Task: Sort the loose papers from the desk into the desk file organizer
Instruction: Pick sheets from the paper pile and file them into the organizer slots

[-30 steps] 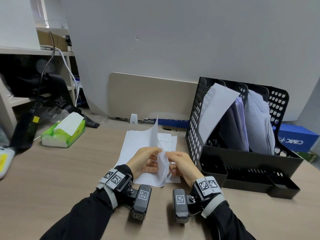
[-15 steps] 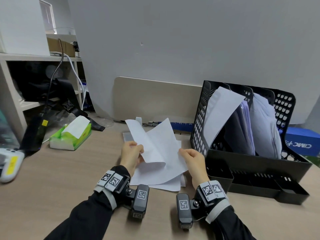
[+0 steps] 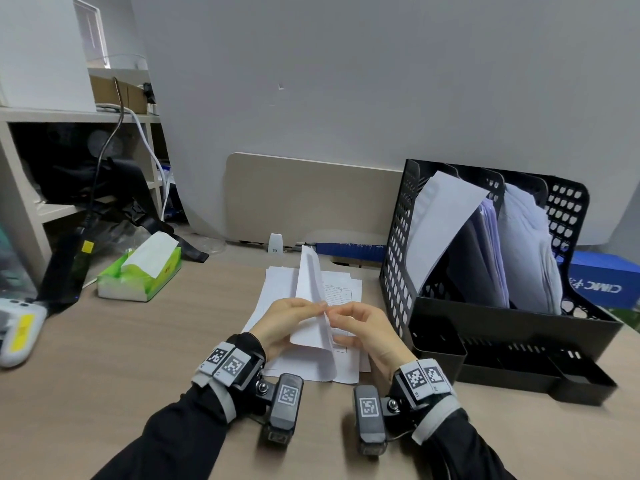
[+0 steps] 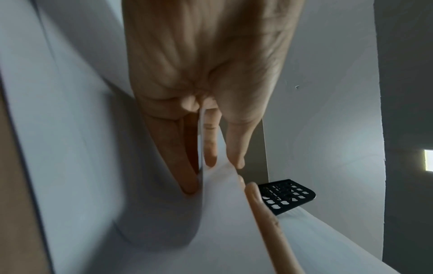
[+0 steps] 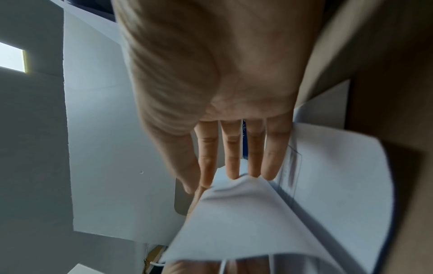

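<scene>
Both hands meet low over the pale wooden desk (image 3: pixel 104 358). The left hand (image 3: pixel 287 318) has its fingers (image 4: pixel 180 157) long and nearly straight, thumb (image 4: pixel 236 144) on the other face of a folded white paper sheet (image 3: pixel 311 306), pinching it upright on edge. The right hand (image 3: pixel 363 327) touches that fold with the tips of its index finger and thumb, remaining fingers (image 5: pixel 255 153) loosely extended alongside. Under them lies a flat stack of loose white papers (image 3: pixel 277 285). Just to the right stands the black perforated plastic file organizer (image 3: pixel 394 258), sheets leaning in its compartments. Far left, a green tissue pack (image 3: pixel 138 278)
</scene>
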Demonstrator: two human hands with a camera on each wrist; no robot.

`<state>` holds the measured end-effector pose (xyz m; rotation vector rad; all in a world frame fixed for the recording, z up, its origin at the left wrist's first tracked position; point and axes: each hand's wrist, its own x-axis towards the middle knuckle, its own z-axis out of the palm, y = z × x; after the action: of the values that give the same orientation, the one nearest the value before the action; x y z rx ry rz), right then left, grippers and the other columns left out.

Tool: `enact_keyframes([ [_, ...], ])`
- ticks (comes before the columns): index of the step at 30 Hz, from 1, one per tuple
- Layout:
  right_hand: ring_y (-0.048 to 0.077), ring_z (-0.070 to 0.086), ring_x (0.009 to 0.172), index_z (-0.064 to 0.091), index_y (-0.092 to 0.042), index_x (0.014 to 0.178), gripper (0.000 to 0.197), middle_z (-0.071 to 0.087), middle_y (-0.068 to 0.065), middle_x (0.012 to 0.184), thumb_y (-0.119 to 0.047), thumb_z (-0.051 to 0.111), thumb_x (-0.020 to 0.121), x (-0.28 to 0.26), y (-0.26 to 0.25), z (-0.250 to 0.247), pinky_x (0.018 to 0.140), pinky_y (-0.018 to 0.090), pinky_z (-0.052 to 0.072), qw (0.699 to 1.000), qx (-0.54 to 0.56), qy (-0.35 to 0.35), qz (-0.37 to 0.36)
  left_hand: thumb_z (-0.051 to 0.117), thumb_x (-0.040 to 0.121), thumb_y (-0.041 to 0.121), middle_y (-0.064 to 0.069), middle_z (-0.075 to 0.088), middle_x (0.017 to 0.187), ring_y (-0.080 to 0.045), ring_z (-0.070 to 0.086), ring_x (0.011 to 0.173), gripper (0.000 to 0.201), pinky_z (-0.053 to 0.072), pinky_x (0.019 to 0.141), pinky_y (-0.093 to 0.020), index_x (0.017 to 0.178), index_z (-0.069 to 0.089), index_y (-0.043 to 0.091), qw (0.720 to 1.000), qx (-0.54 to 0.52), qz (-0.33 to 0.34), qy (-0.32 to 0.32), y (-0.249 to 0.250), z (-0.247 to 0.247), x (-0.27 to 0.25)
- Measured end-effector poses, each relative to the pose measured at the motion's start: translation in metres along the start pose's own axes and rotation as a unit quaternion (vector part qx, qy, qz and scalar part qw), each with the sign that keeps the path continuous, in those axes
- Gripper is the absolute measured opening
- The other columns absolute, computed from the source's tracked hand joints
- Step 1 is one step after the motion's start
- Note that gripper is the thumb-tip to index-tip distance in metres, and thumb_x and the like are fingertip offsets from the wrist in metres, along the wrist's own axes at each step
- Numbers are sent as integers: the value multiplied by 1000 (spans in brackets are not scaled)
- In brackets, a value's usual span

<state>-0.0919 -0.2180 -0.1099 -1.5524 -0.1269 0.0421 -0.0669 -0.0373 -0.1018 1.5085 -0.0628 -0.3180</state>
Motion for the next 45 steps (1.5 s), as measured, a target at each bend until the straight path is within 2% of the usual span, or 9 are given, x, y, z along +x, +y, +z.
enact_keyframes([
  [8, 31, 71, 103, 69, 5, 107, 25, 71, 20, 111, -12, 73, 89, 2, 0, -1, 88, 44, 59, 999, 26, 19, 20, 62, 92, 10, -24, 72, 103, -26, 68, 82, 20, 56, 70, -31, 104, 70, -5, 999, 5, -6, 32, -1, 0, 3],
  [15, 23, 74, 92, 62, -12, 122, 36, 71, 11, 115, -37, 64, 95, 6, -3, -4, 67, 30, 56, 987, 92, 124, 44, 65, 90, 12, 0, 65, 82, -17, 65, 74, 15, 53, 58, -28, 78, 60, 18, 985, -124, 98, -64, 25, -1, -12],
  [19, 32, 70, 105, 67, -15, 122, 47, 74, 12, 113, -52, 59, 95, 4, -8, -8, 88, 40, 54, 983, 146, 87, 73, 71, 73, 20, -3, 63, 82, -18, 62, 73, 15, 52, 62, -27, 77, 57, 15, 980, -125, 153, -37, 34, -18, -12],
  [21, 35, 69, 105, 67, -9, 121, 45, 73, 16, 114, -45, 63, 94, 1, -9, -9, 95, 46, 54, 981, 171, 75, 61, 71, 70, 22, -6, 56, 80, -21, 55, 73, 17, 46, 63, -26, 74, 58, 11, 986, -68, 153, 24, 31, -23, -9],
  [27, 38, 72, 93, 63, -5, 118, 55, 74, 16, 106, -8, 74, 63, 2, -5, -13, 73, 41, 60, 980, 128, 148, -40, 64, 91, 6, -3, 66, 89, -16, 62, 74, 5, 49, 61, -22, 94, 63, 9, 988, -4, 102, 112, 23, -28, 0],
  [31, 33, 72, 94, 65, -6, 114, 53, 75, 13, 106, -9, 75, 62, 2, -5, -12, 73, 37, 60, 980, 109, 145, -79, 68, 86, -3, 3, 69, 106, -20, 70, 93, 54, 56, 70, -33, 125, 46, 26, 989, -1, 111, 101, 21, -30, 0],
  [36, 31, 72, 99, 67, -6, 115, 50, 75, 11, 108, -15, 81, 68, 1, -11, -10, 85, 42, 59, 979, 99, 134, -116, 69, 89, 2, -11, 76, 96, -32, 73, 87, 16, 61, 71, -37, 104, 67, 6, 970, -34, 174, 166, 25, -29, 0],
  [39, 32, 72, 100, 68, -4, 114, 39, 75, 12, 107, -4, 81, 77, 2, -14, -12, 88, 43, 57, 976, 113, 144, -119, 65, 94, 4, -3, 77, 94, -19, 74, 82, 15, 60, 67, -29, 108, 67, 8, 953, -115, 217, 175, 30, -29, -2],
  [45, 32, 71, 101, 69, -4, 111, 31, 76, 12, 106, -1, 77, 81, 3, -13, -12, 88, 43, 55, 975, 107, 147, -128, 70, 88, 6, -7, 77, 102, -21, 74, 90, 22, 60, 80, -32, 110, 67, 9, 962, -127, 212, 113, 32, -25, -5],
])
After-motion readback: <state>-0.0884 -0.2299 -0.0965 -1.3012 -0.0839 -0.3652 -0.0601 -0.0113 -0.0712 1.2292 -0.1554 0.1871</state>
